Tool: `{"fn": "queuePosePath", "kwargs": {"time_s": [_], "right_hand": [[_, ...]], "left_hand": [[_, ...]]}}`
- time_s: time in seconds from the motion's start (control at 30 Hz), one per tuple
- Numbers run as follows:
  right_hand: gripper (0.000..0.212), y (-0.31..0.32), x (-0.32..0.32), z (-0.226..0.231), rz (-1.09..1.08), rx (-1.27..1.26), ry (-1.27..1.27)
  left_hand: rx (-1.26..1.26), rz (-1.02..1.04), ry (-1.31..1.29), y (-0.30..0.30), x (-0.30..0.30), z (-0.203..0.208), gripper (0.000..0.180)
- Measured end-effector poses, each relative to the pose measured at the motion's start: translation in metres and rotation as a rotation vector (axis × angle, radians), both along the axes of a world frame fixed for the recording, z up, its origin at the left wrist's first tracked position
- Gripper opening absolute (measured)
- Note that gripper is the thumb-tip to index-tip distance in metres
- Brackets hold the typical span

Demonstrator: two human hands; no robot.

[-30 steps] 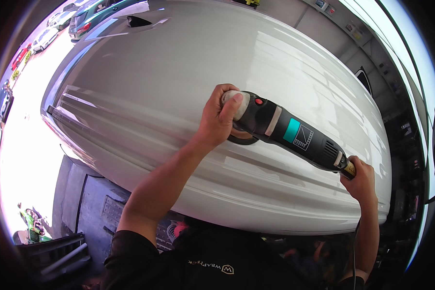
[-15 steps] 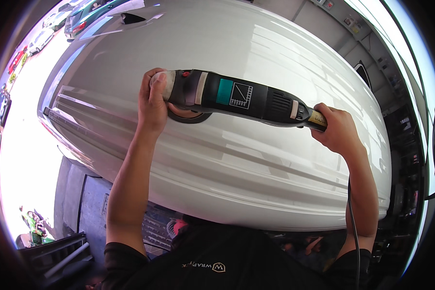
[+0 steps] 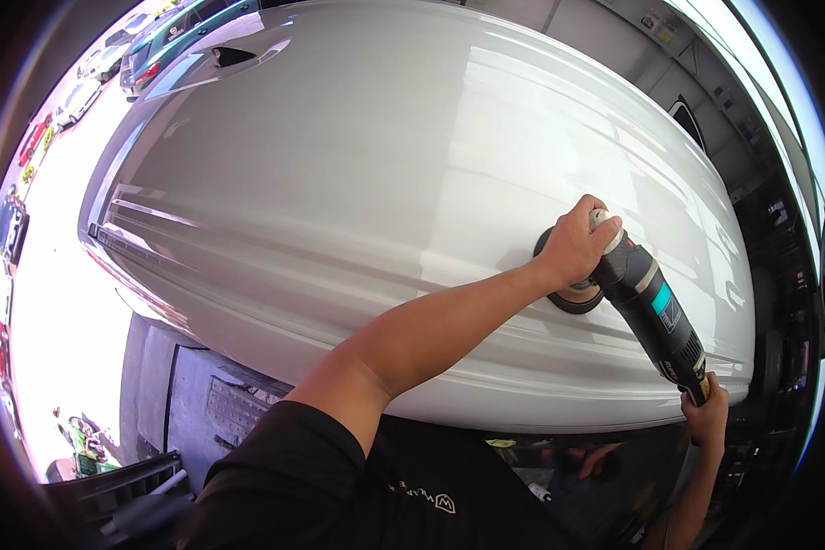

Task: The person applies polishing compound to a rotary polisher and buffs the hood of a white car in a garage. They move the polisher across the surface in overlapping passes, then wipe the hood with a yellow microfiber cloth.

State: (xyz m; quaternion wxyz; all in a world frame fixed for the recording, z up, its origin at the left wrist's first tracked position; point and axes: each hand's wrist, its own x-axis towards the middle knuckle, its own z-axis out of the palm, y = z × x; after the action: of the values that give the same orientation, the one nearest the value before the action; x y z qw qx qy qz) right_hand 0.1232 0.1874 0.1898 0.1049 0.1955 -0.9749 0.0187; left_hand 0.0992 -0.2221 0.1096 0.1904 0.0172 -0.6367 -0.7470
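- Left hand (image 3: 573, 247) clamped over the head of the polisher (image 3: 646, 307), pressing its round pad on the white car panel (image 3: 385, 183), near the right edge.
- Right hand (image 3: 706, 417) closed around the polisher's rear handle, below the panel's edge.

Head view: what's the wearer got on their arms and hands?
Both hands are bare: no gloves, rings or watch visible on the left hand or right hand. Forearms are uncovered. A black short sleeve covers the left upper arm; the black shirt has a small pale chest emblem.
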Motion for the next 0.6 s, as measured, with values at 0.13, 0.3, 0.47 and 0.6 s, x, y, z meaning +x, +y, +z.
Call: {"fn": "queuePosePath", "kwargs": {"time_s": [0.13,0.3,0.47,0.6], "right_hand": [[0.035,-0.072,0.031,0.01,-0.029,-0.166,-0.376],[0.04,-0.219,0.049,-0.011,0.201,-0.138,-0.605],[0.043,-0.374,0.055,-0.004,0.485,0.048,-0.7],[0.04,-0.452,0.054,0.009,0.615,0.088,-0.685]], "left_hand": [[0.04,0.134,-0.019,-0.037,0.011,0.001,0.032],[0.091,0.387,0.016,-0.191,0.08,-0.003,0.025],[0.249,0.561,0.12,-0.347,0.15,-0.012,0.027],[0.298,0.736,0.127,-0.4,0.187,0.005,0.034]]}}
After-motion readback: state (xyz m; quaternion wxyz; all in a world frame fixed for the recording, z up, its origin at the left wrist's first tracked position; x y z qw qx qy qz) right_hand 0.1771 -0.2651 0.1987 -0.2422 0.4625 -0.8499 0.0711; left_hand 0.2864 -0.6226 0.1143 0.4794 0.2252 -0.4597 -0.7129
